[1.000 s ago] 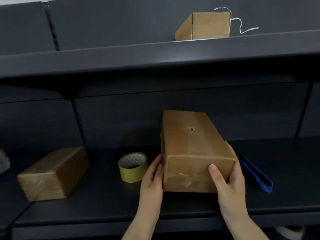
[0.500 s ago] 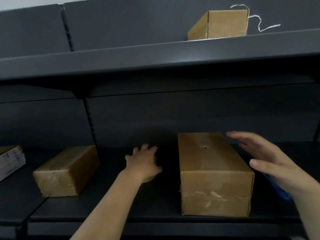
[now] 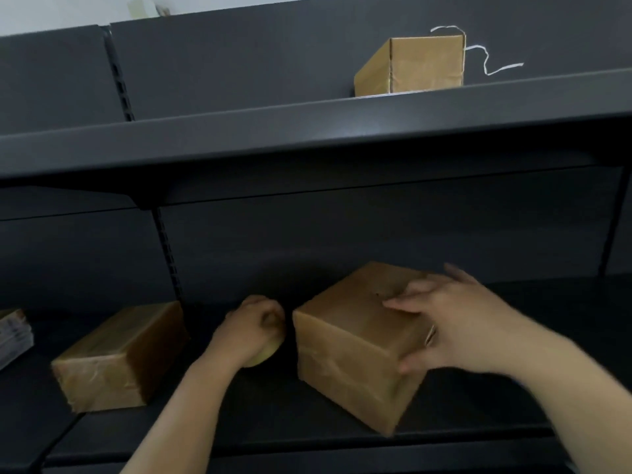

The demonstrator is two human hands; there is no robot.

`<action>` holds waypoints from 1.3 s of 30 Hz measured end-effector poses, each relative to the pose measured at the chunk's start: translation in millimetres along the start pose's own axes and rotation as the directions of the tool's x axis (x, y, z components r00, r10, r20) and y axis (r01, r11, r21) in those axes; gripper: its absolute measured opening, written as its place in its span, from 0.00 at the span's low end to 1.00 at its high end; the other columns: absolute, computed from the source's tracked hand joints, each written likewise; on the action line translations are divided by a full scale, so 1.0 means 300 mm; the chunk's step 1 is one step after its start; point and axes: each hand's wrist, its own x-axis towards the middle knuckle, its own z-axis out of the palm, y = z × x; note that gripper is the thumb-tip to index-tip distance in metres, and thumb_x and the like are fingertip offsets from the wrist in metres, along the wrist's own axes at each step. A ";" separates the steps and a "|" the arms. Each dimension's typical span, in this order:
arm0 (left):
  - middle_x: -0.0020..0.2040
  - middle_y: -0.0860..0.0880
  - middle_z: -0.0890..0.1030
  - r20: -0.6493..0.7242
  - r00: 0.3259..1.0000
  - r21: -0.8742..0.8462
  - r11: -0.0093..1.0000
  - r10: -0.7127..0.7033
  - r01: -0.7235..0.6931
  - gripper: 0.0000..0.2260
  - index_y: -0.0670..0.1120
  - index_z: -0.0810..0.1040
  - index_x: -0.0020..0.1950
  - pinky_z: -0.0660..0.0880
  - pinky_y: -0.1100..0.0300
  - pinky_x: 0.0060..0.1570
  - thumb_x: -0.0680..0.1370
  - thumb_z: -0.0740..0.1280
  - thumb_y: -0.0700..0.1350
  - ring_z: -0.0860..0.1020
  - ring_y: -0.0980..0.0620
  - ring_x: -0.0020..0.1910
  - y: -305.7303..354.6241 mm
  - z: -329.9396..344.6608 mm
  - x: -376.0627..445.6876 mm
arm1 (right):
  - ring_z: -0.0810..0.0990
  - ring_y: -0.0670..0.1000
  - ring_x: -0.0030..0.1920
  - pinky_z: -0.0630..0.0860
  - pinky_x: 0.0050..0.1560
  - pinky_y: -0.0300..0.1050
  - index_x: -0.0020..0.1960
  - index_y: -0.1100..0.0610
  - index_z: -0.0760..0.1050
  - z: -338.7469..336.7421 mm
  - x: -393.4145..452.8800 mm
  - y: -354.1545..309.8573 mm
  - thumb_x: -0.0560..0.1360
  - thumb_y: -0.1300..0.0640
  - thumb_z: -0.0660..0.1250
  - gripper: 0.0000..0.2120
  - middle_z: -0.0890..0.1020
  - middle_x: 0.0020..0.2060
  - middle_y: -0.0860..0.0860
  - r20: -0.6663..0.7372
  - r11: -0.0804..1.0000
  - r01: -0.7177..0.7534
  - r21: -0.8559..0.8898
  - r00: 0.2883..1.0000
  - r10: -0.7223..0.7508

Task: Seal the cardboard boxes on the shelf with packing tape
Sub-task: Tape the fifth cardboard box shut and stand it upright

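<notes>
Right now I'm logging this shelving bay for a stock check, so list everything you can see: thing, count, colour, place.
cardboard boxes: three, brown; one turned at an angle on the lower shelf, one to its left on the same shelf, one on the upper shelf
tape roll: one, yellowish, lower shelf, between the two lower boxes, mostly hidden by a hand
white strip: one, curling beside the upper box
stacked paper items: pale, far left edge, too cut off to identify
shelving: dark grey
left hand: grips the tape roll
right hand: fingers spread on the angled box
</notes>
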 end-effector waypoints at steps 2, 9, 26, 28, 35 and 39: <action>0.59 0.50 0.74 -0.080 0.996 -0.154 0.986 0.049 -0.061 0.09 0.60 0.76 0.38 0.70 0.54 0.56 0.74 0.69 0.45 0.73 0.48 0.58 -0.028 -0.069 -0.029 | 0.64 0.51 0.67 0.53 0.69 0.53 0.70 0.46 0.65 0.011 0.031 -0.121 0.65 0.25 0.57 0.40 0.69 0.65 0.45 -0.078 0.984 -0.058 -0.171 0.996 0.045; 0.44 0.75 0.77 -0.044 0.970 -0.336 0.911 0.238 -0.239 0.09 0.57 0.81 0.41 0.66 0.79 0.38 0.75 0.68 0.42 0.73 0.76 0.44 0.043 -0.264 -0.156 | 0.73 0.55 0.58 0.63 0.61 0.55 0.56 0.55 0.75 -0.025 0.160 -0.294 0.69 0.26 0.51 0.36 0.77 0.55 0.52 -0.240 0.995 -0.082 -0.058 0.969 0.066; 0.49 0.55 0.82 -0.094 0.957 -0.334 0.897 0.274 -0.289 0.08 0.52 0.79 0.47 0.70 0.59 0.57 0.71 0.72 0.42 0.77 0.60 0.52 0.141 -0.245 -0.216 | 0.71 0.46 0.32 0.66 0.33 0.42 0.38 0.57 0.71 0.035 0.305 -0.361 0.78 0.54 0.61 0.11 0.72 0.30 0.47 -0.439 0.713 0.396 0.578 0.888 -0.137; 0.52 0.56 0.80 -0.139 0.959 -0.407 0.869 0.246 -0.282 0.13 0.56 0.76 0.52 0.71 0.58 0.59 0.71 0.73 0.42 0.76 0.60 0.56 0.131 -0.235 -0.216 | 0.71 0.48 0.33 0.66 0.35 0.45 0.39 0.58 0.72 0.030 0.307 -0.359 0.78 0.55 0.61 0.11 0.72 0.30 0.48 -0.473 0.728 0.418 0.543 0.869 -0.145; 0.33 0.50 0.84 -0.170 0.939 -0.656 0.677 0.299 -0.334 0.14 0.53 0.85 0.38 0.77 0.67 0.34 0.59 0.76 0.59 0.82 0.56 0.33 0.061 -0.245 -0.277 | 0.69 0.43 0.29 0.66 0.34 0.39 0.31 0.54 0.68 -0.028 0.317 -0.347 0.79 0.56 0.61 0.16 0.70 0.27 0.47 -0.491 0.571 0.434 0.697 0.869 -0.062; 0.23 0.49 0.77 -0.114 0.975 -0.498 0.838 0.189 -0.221 0.25 0.48 0.82 0.30 0.74 0.64 0.29 0.52 0.74 0.69 0.76 0.53 0.24 0.070 -0.319 -0.210 | 0.69 0.48 0.27 0.67 0.36 0.44 0.30 0.57 0.69 -0.064 0.334 -0.330 0.78 0.59 0.61 0.18 0.70 0.25 0.52 -0.342 0.397 0.292 0.870 0.938 0.059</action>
